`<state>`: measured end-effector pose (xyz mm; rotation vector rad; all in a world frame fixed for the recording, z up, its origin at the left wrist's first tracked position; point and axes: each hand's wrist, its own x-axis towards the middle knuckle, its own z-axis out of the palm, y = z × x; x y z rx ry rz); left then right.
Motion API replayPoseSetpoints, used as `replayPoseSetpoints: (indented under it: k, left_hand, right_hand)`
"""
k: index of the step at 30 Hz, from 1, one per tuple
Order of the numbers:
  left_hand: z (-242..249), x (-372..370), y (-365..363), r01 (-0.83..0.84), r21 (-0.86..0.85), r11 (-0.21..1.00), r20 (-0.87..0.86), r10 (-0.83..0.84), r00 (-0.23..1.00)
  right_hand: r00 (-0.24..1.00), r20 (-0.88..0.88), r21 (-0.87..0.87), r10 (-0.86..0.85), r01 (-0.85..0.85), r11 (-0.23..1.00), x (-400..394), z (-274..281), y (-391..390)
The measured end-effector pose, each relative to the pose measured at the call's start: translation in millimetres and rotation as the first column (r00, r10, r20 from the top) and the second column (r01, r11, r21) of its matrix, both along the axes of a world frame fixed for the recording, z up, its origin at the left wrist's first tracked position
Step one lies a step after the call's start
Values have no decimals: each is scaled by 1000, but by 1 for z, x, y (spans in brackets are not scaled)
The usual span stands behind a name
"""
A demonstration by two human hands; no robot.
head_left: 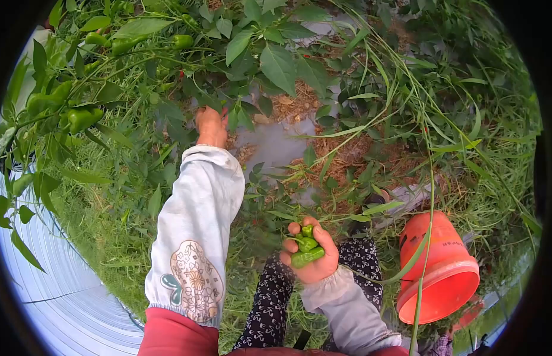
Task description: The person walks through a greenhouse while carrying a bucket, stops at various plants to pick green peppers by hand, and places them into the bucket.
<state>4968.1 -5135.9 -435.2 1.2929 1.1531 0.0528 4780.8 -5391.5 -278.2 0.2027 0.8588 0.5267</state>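
Nearby, a red bucket (pixel 445 237), crossed by grass (pixel 419 302), sits right of the right hand (pixel 322 267), which clasps green peppers (pixel 307 256); leaves (pixel 245 120) make the left hand's (pixel 211 126) grip unclear.

On my feed I read white letters (pixel 267 304), seemingly E and W, on black fabric trousers (pixel 276 279); dark print (pixel 451 243) on the round red plastic bucket (pixel 440 255) is illegible.

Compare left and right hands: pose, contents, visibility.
Pose: the left hand reaches out among leaves; the right hand is turned palm up, nearer the body.
Contents: the right hand holds several green peppers; whether the left hand grips anything is unclear.
Visibility: the left hand's fingers are partly hidden; the right hand's curled fingers show.
Shared: both bare, with pale sleeves.
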Motion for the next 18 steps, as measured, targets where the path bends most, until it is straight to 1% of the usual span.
replayPoseSetpoints:
  k: [1, 2, 3, 5, 7, 8, 10, 11, 12, 13, 14, 15, 17, 18]
  left_hand:
    - [-1, 2, 9, -36, -17, 999, 42, 37, 998]
    - [0, 6, 21, -60, -67, 996, -71, 56, 996]
    - [12, 5, 22, 54, -41, 998, -66, -57, 996]
    - [44, 6, 26, 207, -119, 971, -188, -227, 956]
    - [69, 7, 37, 427, -157, 891, -249, -454, 855]
    - [83, 5, 42, 431, -163, 887, -249, -460, 852]
    - [108, -1, 48, 535, -306, 787, -372, -616, 694]
    - [112, -5, 43, 542, -308, 782, -374, -623, 687]
    - [114, -10, 35, 593, -314, 741, -315, -671, 671]
    - [113, -15, 27, 636, -318, 703, -258, -710, 655]
    - [107, -13, 15, 613, -289, 735, -236, -676, 699]
    - [94, -7, 7, 611, -291, 736, -235, -674, 701]
    - [48, 8, -5, 559, -204, 803, -229, -595, 771]
    - [23, 15, -16, 526, -142, 839, -312, -542, 780]
  right_hand:
    - [1000, 3, 17, -1, 1, 1000, 2, 0, 0]
    - [1000, 7, 34, -6, 6, 999, 4, 1, 1]
    - [1000, 8, 23, -20, 20, 1000, 7, 1, 1]
    - [999, 39, 56, -26, 24, 998, 8, 0, 0]
    - [998, 35, 57, -47, 45, 997, 9, -2, -1]
    - [998, 23, 62, -52, 50, 997, 10, -3, -2]
    - [998, 5, 67, -67, 67, 995, 12, -3, -4]
    - [998, 9, 62, -64, 63, 996, 14, -2, -5]
    - [998, 13, 56, -59, 58, 997, 15, -1, -5]
    - [998, 7, 55, -60, 59, 997, 15, 0, -5]
    - [999, 14, 59, -52, 51, 997, 15, 0, -5]
    - [999, 23, 62, -44, 42, 997, 17, 0, -4]
    - [999, 18, 51, -35, 34, 998, 18, -2, -3]
    - [1000, 7, 43, -30, 30, 999, 17, -3, -4]
